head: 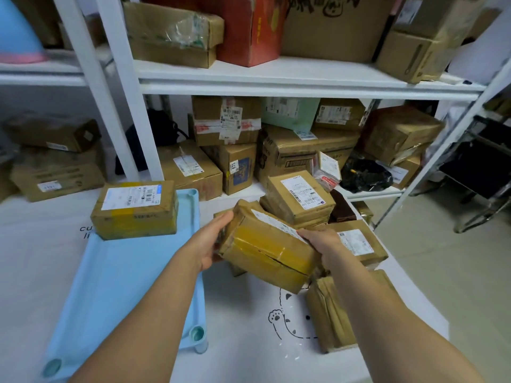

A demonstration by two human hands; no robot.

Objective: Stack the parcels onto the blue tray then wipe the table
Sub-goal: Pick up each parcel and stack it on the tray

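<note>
A brown parcel, banded in yellow tape, was held just right of the blue tray, left hand and right hand fingers clasping its ends; the tray's near half lay bare

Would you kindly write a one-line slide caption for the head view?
Left hand and right hand hold a taped parcel beside the blue tray, which carries one labelled box.

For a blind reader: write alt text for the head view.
The left hand and right hand grip a taped parcel over the table, beside a pile of more. A second parcel sits on the far end of the blue tray; shelves of boxes stand behind.
</note>
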